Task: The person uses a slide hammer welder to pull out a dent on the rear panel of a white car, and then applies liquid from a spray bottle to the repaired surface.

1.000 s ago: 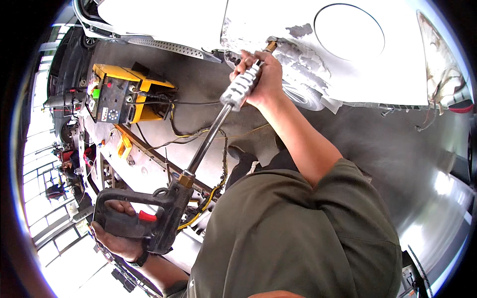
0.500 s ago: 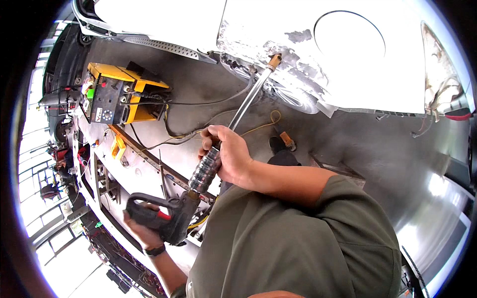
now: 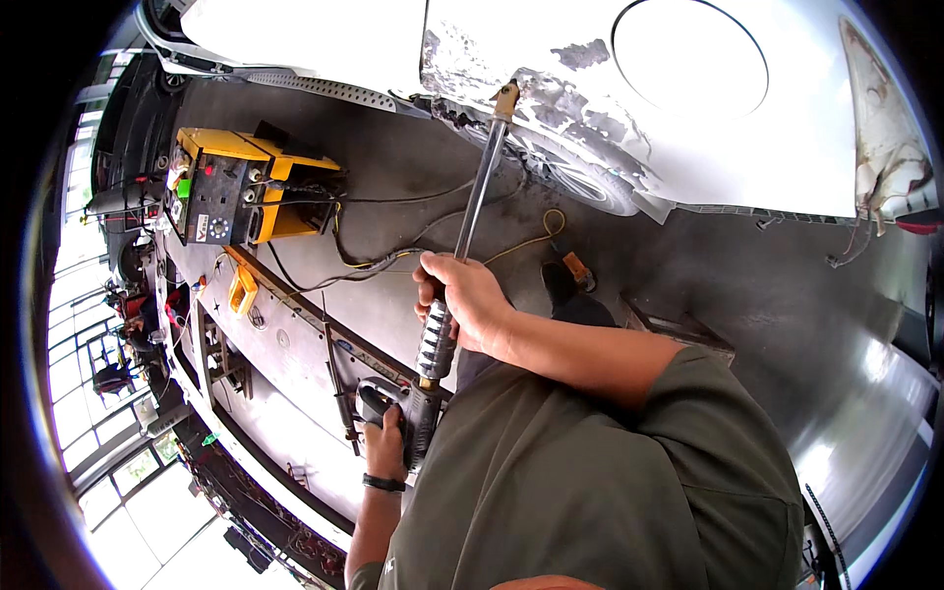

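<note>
A slide hammer dent puller (image 3: pixel 479 197) slants across the view, with a bright rod, a ribbed metal sliding weight and a black D-shaped rear handle. My left hand (image 3: pixel 385 441), a dark band at its wrist, is closed around that handle, close to my body. Farther up, my right hand (image 3: pixel 470 300) wraps the rod and the upper end of the weight. The brass-coloured tip (image 3: pixel 506 98) lies over the lower edge of a white car panel (image 3: pixel 688 147), by scraped grey patches above the wheel (image 3: pixel 580 177). Whether the tip touches the metal I cannot tell.
A yellow and black machine (image 3: pixel 221 187) with cables stands on the left. Cables cross the floor toward the car. Below it runs a long metal frame (image 3: pixel 295 315) carrying a yellow tray (image 3: pixel 242 290). An orange object (image 3: pixel 578 267) lies by my foot.
The puller has swung more upright. Its handle and my left hand moved right, toward my body, while the tip shifted left along the panel. Both hands keep their hold.
</note>
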Motion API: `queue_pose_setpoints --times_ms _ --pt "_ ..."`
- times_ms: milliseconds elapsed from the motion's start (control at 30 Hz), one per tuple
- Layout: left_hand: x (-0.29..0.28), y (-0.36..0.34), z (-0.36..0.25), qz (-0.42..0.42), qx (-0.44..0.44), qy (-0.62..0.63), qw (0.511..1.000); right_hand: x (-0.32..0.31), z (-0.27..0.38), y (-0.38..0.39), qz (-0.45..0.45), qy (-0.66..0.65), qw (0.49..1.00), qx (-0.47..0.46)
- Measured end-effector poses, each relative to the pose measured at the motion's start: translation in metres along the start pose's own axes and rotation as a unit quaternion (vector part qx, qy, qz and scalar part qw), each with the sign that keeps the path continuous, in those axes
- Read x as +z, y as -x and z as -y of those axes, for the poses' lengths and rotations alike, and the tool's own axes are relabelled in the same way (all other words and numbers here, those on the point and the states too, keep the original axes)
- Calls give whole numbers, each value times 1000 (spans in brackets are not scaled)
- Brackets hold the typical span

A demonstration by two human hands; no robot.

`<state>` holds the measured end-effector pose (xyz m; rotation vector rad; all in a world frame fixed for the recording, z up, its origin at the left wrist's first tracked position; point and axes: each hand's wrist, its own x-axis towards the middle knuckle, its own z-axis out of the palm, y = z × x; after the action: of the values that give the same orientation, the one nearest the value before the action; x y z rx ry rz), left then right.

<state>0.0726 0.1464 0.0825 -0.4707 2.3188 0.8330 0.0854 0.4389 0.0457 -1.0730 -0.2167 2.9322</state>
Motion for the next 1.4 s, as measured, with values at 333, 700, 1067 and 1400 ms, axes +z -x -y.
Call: queue_pose_setpoints --times_ms 333,700,1067,1400 --pt "5 8 -17 38 -30 105 993 -4 23 8 13 -5 1000 6" --pt "-26 24 -57 124 -148 156 969 10 22 8 26 -36 999 15" --pt "-21 37 -94 234 -180 198 935 0 32 -6 74 -66 994 -53" --pt "-56 24 -45 217 -93 163 958 -3 101 -39 86 -32 983 -158"
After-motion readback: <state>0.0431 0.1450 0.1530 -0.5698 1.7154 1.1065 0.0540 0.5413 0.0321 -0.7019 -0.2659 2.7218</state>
